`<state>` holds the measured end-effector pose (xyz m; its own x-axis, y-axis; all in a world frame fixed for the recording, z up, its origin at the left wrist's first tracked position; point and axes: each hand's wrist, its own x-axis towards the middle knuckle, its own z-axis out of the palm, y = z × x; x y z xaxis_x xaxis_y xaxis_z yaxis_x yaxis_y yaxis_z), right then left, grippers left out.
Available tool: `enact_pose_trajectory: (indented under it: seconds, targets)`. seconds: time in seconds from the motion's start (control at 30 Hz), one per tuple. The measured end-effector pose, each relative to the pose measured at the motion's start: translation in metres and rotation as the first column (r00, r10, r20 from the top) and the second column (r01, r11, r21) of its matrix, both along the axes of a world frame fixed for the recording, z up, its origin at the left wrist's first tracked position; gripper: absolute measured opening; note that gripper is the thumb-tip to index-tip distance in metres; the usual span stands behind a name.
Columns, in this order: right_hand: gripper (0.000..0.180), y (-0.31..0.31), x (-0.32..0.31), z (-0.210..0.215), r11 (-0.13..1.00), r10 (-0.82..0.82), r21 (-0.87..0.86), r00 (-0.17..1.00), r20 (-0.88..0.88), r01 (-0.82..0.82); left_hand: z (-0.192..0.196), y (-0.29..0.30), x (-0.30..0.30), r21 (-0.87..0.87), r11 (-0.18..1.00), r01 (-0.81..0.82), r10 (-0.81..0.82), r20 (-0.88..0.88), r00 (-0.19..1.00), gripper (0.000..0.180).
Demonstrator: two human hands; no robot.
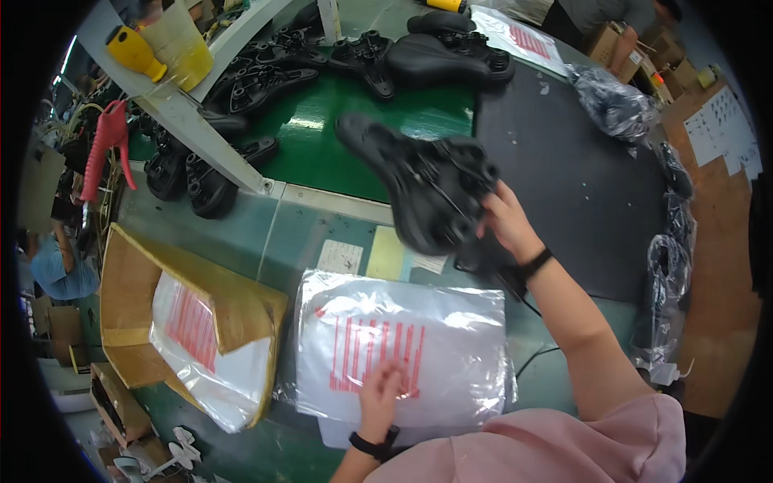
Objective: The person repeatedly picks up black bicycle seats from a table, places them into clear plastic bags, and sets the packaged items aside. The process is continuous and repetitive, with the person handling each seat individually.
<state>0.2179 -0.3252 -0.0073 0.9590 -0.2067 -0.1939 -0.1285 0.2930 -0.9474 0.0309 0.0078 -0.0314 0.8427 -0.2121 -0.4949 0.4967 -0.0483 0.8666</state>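
A black bicycle saddle [431, 189], underside toward me, is held up over the bench with my right hand [509, 219] gripping its edge; part of that grip is hidden behind the saddle. Below it lies a stack of clear plastic bags [459, 346] with red printing. Over the top bag, my left hand [382, 394] has its fingers bent together at the printed area. Whether they pinch the film I cannot make out.
More black saddles [362, 63] lie on the green belt [362, 105] at the back. An open cardboard box [125, 322] with printed bags stands left. Wrapped bundles [616, 105] line the right edge of the black mat [572, 185]. Red-handled pliers [109, 149] hang by a metal frame [205, 141].
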Motion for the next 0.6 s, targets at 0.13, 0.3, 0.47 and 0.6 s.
enact_pose_trajectory:
  seconds: [0.13,0.3,0.47,0.6]
  targets:
    - [0.023,-0.030,-0.116,0.040,0.997,0.075,-0.019,0.997,-0.012,-0.075,0.076,-0.027,0.050,-0.372,0.928,-0.029,0.090,0.147,0.985,0.063]
    - [0.028,-0.065,-0.201,0.114,0.884,0.262,-0.411,0.964,0.039,-0.224,0.176,-0.058,0.033,-0.464,0.835,0.295,-0.257,0.144,0.956,0.063]
    - [0.027,-0.082,-0.290,0.125,0.876,-0.093,-0.469,0.994,0.060,0.110,0.145,-0.090,-0.036,-0.516,0.843,0.156,-0.163,0.031,0.986,0.048]
    - [0.034,-0.068,-0.394,0.083,0.960,-0.077,-0.281,0.980,-0.184,0.023,0.095,-0.131,-0.096,-0.523,0.847,-0.096,0.062,-0.082,0.995,0.047]
